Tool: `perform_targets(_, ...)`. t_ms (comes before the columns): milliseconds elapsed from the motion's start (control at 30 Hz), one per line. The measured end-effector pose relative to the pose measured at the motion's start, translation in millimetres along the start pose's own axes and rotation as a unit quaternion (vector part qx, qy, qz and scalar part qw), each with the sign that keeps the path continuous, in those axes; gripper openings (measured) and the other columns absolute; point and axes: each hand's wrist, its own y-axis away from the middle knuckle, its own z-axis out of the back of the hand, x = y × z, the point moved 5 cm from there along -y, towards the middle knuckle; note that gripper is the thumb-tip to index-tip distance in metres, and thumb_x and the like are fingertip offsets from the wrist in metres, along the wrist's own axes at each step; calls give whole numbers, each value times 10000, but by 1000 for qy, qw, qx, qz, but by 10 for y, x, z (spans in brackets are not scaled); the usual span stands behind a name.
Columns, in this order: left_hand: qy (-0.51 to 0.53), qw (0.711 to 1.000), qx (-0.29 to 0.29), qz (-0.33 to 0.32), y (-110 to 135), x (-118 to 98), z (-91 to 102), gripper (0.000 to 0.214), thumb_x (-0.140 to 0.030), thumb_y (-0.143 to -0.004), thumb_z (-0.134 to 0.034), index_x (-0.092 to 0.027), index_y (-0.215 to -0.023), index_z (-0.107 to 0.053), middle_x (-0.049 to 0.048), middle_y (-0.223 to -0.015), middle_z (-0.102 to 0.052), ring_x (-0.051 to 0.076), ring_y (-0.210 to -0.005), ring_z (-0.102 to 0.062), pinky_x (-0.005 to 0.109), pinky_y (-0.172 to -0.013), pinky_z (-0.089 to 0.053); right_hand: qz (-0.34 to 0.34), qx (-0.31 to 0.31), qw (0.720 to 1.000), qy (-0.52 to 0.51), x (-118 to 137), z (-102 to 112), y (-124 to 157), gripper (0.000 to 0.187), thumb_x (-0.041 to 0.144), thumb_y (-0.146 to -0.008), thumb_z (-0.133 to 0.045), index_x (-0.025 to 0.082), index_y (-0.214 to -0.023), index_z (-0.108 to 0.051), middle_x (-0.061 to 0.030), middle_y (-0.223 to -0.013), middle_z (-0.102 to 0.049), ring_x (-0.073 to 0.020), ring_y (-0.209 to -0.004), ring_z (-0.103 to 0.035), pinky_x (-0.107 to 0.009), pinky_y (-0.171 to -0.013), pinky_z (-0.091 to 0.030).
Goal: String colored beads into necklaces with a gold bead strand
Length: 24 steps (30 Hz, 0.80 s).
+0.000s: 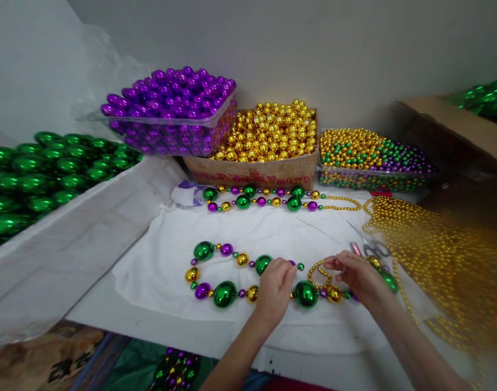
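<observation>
Necklace of large green, purple and gold metallic beads: on white cloth.
Left hand: curled, gripping its strand.
Right hand: pinching thin gold bead string.
Clear plastic tub: purple oval beads.
Cardboard box: round gold beads.

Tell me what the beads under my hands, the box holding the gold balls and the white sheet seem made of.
Beads: probably plastic with a mirror-like metallic coating, since sharp highlights glint on the green, purple and gold. Box: cardboard, going by its dull brown face and worn rim. Sheet: likely soft white cloth, matte, because it wrinkles and drapes.
</observation>
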Motion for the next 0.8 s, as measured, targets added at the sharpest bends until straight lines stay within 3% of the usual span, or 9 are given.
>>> perform_targets(67, 200, 974, -2, 103, 99, 119, -48, 285, -352, -875, -532, -164, -663, -563, 80, -851, -648, 213, -849, -585, 358, -776, -442, -15, 11, 999, -41, -12, 44, 37, 221, 308, -702, -752, 169, -617, -602, -88, -1010, -704, -203, -967, -656, -254, -692, -545)
perform_targets(133, 417, 895, 9, 160, 143, 169, -106, 264, -343, -835, -600, -160, -653, -546, 97, -1007, -661, 238, -995, -598, 367, -844, -460, -31, 33, 992, -119, -50, 7, 73, 210, 292, -699, -745, 188, -604, -590, -64, -1033, -692, -230, -1097, -596, -364, -898, -509)
perform_targets(200, 563, 807, 6, 177, 121, 170, -114, 224, -313, -803, -649, -161, -675, -546, 92, -1064, -655, 251, -1105, -572, 396, -949, -436, -27, 46, 979, -199, -86, -79, 95, 160, 261, -713, -728, 215, -641, -593, -25, -895, -683, -212, -1046, -604, -434, -1004, -442)
perform_targets(267, 633, 751, -10, 186, 64, 176, -88, 191, -292, -818, -640, -171, -703, -545, 42, -865, -658, 205, -989, -622, 409, -986, -425, 3, 47, 974, -221, -96, -174, 92, 142, 251, -749, -693, 236, -673, -573, 18, -682, -587, -158, -797, -615, -423, -996, -450)
perform_targets(367, 665, 720, -20, 199, -22, 213, -76, 221, -270, -863, -587, -175, -685, -496, -73, -533, -411, 70, -533, -517, 324, -840, -496, 41, 51, 980, -186, -72, -290, 37, 181, 274, -783, -656, 236, -677, -515, 61, -547, -355, -105, -496, -410, -324, -741, -531)
perform_targets(467, 639, 737, 4, 223, -56, 289, -145, 276, -280, -822, -638, -164, -653, -452, -104, -488, -255, 31, -403, -283, 200, -553, -423, 46, 51, 985, -158, -44, -314, -77, 259, 266, -764, -677, 214, -638, -457, 74, -547, -242, -82, -439, -255, -218, -431, -377)
perform_targets(567, 568, 791, -6, 228, -49, 380, -189, 343, -345, -760, -698, -171, -641, -427, -112, -475, -245, 36, -408, -231, 193, -499, -350, 49, 44, 989, -130, -39, -272, -182, 324, 277, -749, -703, 201, -610, -420, 87, -531, -189, -66, -427, -185, -181, -373, -241)
perform_targets(700, 438, 877, -43, 193, 4, 434, -138, 379, -447, -757, -677, -182, -650, -427, -103, -475, -313, 52, -441, -303, 233, -598, -397, 43, 46, 994, -86, -34, -245, -225, 342, 308, -746, -714, 200, -623, -414, 93, -517, -248, -58, -434, -225, -186, -427, -317)
perform_targets(800, 339, 926, -11, 169, 44, 424, -143, 392, -518, -805, -583, -177, -660, -455, -66, -511, -406, 74, -485, -374, 224, -545, -338, 41, 52, 996, -58, 36, -270, -269, 340, 321, -741, -711, 203, -631, -412, 98, -519, -262, -54, -435, -244, -220, -507, -405)
